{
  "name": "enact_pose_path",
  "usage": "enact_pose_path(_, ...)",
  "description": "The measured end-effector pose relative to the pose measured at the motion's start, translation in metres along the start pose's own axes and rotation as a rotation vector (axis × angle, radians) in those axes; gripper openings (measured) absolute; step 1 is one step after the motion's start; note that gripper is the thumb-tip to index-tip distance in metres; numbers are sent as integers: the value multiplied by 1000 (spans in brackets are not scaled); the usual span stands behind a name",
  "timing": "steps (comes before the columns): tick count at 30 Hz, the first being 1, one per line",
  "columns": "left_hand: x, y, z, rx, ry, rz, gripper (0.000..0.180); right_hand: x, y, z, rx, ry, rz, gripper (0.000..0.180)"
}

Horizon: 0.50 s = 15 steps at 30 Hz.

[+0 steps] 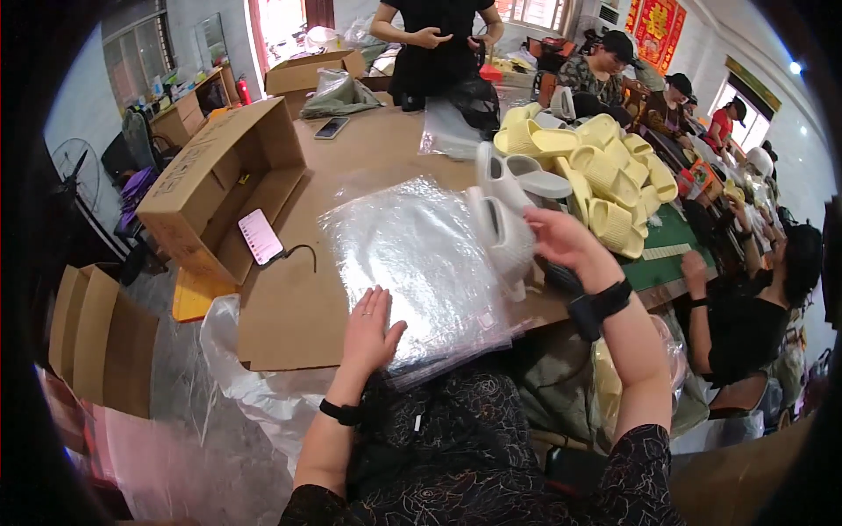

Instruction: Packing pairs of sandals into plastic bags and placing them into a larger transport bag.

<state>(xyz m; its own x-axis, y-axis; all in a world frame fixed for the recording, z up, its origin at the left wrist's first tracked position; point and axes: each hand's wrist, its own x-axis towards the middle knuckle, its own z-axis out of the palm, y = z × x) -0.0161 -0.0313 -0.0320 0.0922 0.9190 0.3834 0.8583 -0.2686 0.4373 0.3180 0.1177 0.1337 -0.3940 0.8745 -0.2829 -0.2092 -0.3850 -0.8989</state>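
A stack of clear, shiny plastic bags (421,250) lies before me on the cardboard-covered table (294,320). My left hand (368,337) rests flat on the stack's near left edge, fingers stretched out and holding nothing. Several pale grey slide slippers (511,241) stand and lie at the right edge of the bags. Beside them is my right hand (568,241), its fingers extended and fingertips at the nearest slipper's side; whether they touch it is unclear. Behind and right of that hand rises a heap of yellow slide slippers (614,171).
An open cardboard box (197,180) lies on its side at the left. A lit phone (260,237) with a short dark cord rests by its opening. Farther back are a dark phone (331,128) and a standing person (443,48). Other people sit along the right side.
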Motion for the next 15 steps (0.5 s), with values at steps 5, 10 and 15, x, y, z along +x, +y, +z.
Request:
enact_pose_path(5,0,-6,8,8,-15,26,64,38,61,45,65,-117,147,17)
enact_pose_path(10,-2,-3,5,14,13,18,66,68,101,59,-917,-122,-4,27)
enact_pose_path(15,-4,-3,6,34,22,27,67,90,126,41,-1555,208,-435,29)
